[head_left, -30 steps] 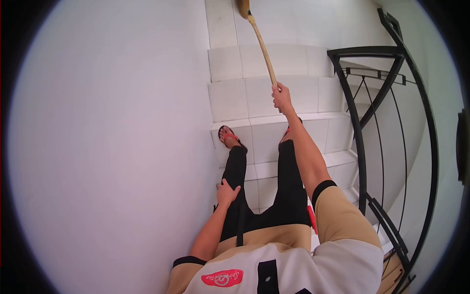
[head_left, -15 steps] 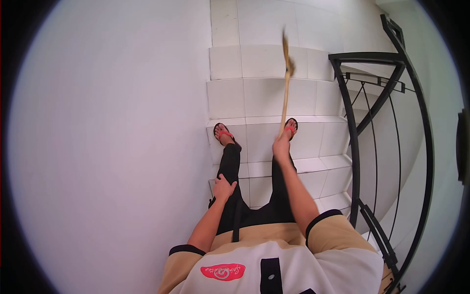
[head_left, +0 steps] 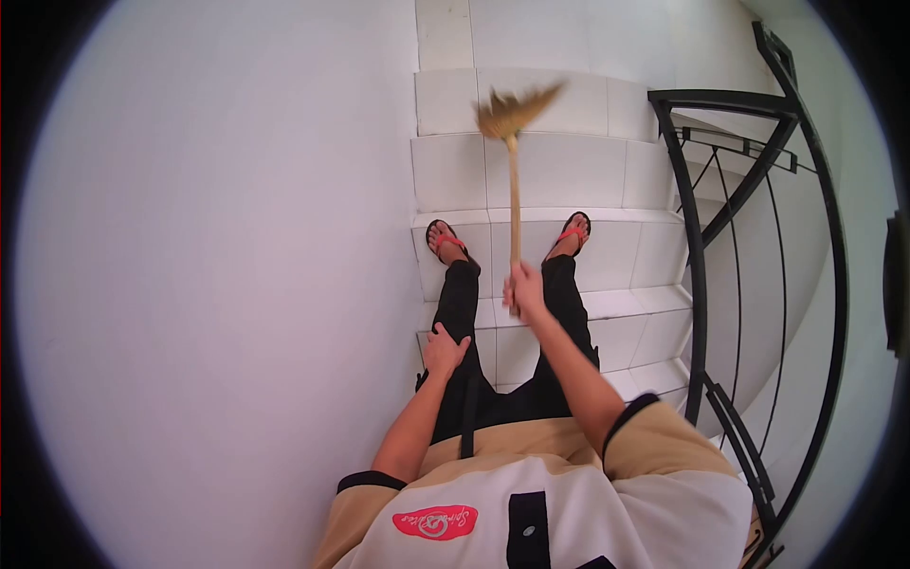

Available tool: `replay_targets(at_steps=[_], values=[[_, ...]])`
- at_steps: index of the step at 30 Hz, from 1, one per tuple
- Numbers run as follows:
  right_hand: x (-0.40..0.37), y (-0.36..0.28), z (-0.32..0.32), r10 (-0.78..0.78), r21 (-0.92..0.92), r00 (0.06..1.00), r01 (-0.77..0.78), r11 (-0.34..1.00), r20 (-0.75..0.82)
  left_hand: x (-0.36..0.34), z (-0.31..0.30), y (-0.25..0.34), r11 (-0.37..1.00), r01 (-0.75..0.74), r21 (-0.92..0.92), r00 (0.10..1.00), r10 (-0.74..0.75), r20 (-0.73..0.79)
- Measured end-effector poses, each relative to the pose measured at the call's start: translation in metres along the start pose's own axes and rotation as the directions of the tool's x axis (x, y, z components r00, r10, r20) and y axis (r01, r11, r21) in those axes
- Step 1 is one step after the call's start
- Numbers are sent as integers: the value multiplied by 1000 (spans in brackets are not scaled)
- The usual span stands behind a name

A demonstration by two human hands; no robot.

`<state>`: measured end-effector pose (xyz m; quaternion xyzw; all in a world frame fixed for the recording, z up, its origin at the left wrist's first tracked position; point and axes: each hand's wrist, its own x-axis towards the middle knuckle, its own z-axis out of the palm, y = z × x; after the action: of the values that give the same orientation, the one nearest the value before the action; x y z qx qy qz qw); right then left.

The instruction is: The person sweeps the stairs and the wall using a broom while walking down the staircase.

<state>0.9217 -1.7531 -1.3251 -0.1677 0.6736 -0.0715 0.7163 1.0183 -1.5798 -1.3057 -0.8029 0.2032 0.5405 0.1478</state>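
Note:
My right hand (head_left: 526,288) is wrapped round the wooden handle of a broom (head_left: 515,185), near the handle's end. Forward of my feet, the brown bristles (head_left: 510,114) fan out to both sides over the upper stair, slightly blurred. My left hand (head_left: 444,352) rests on my left leg near the knee, thumb apart from the fingers and holding nothing. Both my feet, in black sandals with red straps, stand apart on one step, with the broom handle between them.
White tiled stairs (head_left: 559,173) run across the middle. A plain white wall (head_left: 227,266) borders them on the left. A black metal railing (head_left: 701,284) with thin rods stands along the right side.
The broom has swung left, from over my right foot to between my feet, and its bristles now show spread out. My right hand moved left with it; my left hand stays on my leg.

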Motion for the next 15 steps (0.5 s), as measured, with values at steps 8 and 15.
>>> replay_targets(at_steps=[8, 15], values=[[84, 8, 12, 318, 569, 795, -596, 567, 516, 2, 1, -4, 1000, -1, -28, 999, 0, -37], [75, -72, -60, -107, 69, 990, 101, 993, 92, 1, 11, -1, 1000, -14, -23, 999, 13, -36]])
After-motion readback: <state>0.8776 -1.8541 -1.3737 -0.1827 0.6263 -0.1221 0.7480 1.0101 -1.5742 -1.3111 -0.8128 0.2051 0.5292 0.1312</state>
